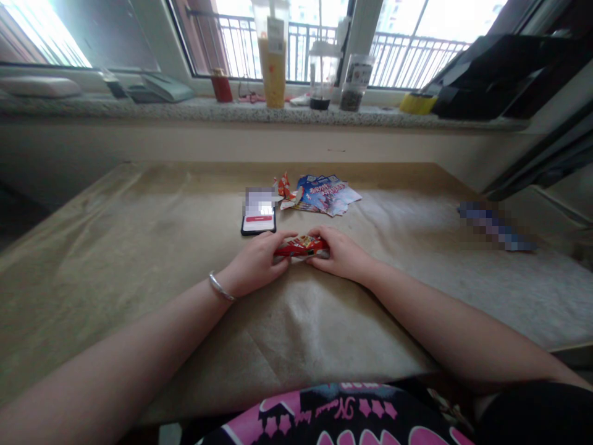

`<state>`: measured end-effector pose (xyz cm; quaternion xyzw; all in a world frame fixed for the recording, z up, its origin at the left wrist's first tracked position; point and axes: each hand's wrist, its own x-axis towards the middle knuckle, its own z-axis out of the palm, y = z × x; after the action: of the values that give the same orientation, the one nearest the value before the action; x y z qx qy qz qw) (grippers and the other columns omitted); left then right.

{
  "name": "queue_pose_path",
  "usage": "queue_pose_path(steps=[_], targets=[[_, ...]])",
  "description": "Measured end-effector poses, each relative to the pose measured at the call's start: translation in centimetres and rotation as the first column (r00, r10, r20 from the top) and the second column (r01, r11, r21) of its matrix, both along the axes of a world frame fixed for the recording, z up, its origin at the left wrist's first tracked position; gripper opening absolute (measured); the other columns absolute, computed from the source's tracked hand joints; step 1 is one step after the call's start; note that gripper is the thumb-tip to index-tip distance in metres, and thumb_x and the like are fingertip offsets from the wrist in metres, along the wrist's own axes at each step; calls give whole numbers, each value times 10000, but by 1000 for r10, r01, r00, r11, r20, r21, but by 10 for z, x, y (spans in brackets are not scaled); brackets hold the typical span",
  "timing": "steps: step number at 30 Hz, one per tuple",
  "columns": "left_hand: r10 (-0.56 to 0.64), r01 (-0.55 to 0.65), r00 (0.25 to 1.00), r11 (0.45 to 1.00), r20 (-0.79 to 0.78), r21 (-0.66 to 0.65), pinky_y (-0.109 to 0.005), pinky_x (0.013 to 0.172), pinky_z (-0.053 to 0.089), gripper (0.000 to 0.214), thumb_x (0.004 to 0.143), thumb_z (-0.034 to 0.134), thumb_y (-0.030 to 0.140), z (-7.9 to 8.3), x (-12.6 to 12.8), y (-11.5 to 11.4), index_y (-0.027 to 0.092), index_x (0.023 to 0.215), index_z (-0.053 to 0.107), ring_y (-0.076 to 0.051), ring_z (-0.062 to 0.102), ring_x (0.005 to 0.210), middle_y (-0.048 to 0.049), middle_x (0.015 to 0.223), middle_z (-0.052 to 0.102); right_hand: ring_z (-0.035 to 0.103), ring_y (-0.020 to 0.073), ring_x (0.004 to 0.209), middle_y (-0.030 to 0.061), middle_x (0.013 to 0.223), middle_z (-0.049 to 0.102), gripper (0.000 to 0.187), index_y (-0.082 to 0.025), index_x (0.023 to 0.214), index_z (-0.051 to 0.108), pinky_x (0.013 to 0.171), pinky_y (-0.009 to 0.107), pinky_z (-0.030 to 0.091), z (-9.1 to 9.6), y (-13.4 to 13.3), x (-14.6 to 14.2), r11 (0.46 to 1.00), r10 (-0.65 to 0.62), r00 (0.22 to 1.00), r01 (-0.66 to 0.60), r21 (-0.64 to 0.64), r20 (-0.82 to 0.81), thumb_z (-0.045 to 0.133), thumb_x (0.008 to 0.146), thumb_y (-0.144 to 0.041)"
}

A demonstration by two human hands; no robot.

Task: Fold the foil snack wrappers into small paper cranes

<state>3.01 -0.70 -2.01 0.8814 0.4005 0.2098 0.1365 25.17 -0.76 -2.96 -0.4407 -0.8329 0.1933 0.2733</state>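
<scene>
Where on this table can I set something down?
Free: tabletop left of the phone, and between the fanned leaflets and the pixelated object far right. Crowded: the middle, where left hand and right hand hold a red item.

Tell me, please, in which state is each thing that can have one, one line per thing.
Left hand: closed on one end of the red piece.
Right hand: closed on its other end.
Red printed piece: held between both hands.
Phone: lying face up, screen lit.
Blue printed sheets: fanned out, overlapping.
Orange-red piece: creased.
Tall container: upright, yellow contents inside.
</scene>
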Motion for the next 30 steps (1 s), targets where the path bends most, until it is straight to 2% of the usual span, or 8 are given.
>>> queue_pose_path(steps=[3, 7, 11, 16, 23, 27, 30], targets=[[-3, 3, 1000, 1000, 17, 1, -348, 820, 485, 445, 769, 530, 173, 1, 1, -1, 171, 1213, 507, -201, 581, 920, -82, 1028, 620, 577, 166, 835, 60, 961, 634, 339, -165, 1060, 532, 751, 290, 448, 1, -1, -1, 997, 0, 997, -5, -72, -73, 596, 782, -348], [-24, 24, 1000, 999, -3, 44, -292, 714, 465, 269, 765, 510, 137, 3, 3, -1, 167, 1021, 587, -172, 570, 796, -47, 874, 624, 561, 122, 689, 15, 823, 638, 204, -168, 968, 554, 650, 242, 435, 1, 0, -1, 990, -31, 989, 11, -140, -143, 506, 846, -324], [-25, 30, 999, 992, -37, 124, -277, 675, 433, 174, 781, 510, 140, 5, 3, -1, 160, 928, 601, -167, 550, 756, -37, 807, 614, 554, 105, 622, -9, 738, 636, 115, -173, 877, 575, 593, 213, 412, 0, -1, 0, 996, -58, 992, 49, -80, -116, 543, 802, -254], [-31, 42, 998, 980, -60, 195, -283, 695, 439, 158, 802, 496, 138, 6, 2, 1, 153, 920, 600, -171, 558, 772, -49, 822, 626, 613, 132, 758, 19, 859, 685, 77, -192, 845, 597, 676, 228, 415, 5, -6, -2, 992, -62, 996, 54, 111, 72, 542, 796, -218], [26, 17, 989, 960, -146, 280, -322, 773, 458, 224, 789, 531, 200, 5, 2, 0, 156, 1002, 583, -201, 574, 868, -80, 969, 623, 596, 166, 800, 62, 900, 684, 157, -187, 897, 618, 706, 269, 375, 10, -5, -3, 941, 0, 918, -134, 309, 397, 473, 871, -241], [-85, 142, 979, 937, -184, 318, -320, 798, 442, 177, 870, 501, 281, 5, 4, -2, 181, 964, 612, -188, 557, 878, -65, 977, 628, 580, 176, 857, 70, 928, 673, 177, -182, 914, 623, 719, 276, 375, 11, -4, -4, 923, 37, 881, -211, 322, 472, 456, 884, -234], [-174, 247, 956, 913, -237, 325, -305, 789, 428, 191, 905, 462, 268, 5, 4, -1, 193, 920, 637, -171, 550, 850, -50, 926, 642, 577, 181, 875, 67, 910, 673, 205, -175, 902, 637, 720, 276, 394, 11, -5, -3, 922, 74, 876, -243, 303, 477, 443, 892, -240]])
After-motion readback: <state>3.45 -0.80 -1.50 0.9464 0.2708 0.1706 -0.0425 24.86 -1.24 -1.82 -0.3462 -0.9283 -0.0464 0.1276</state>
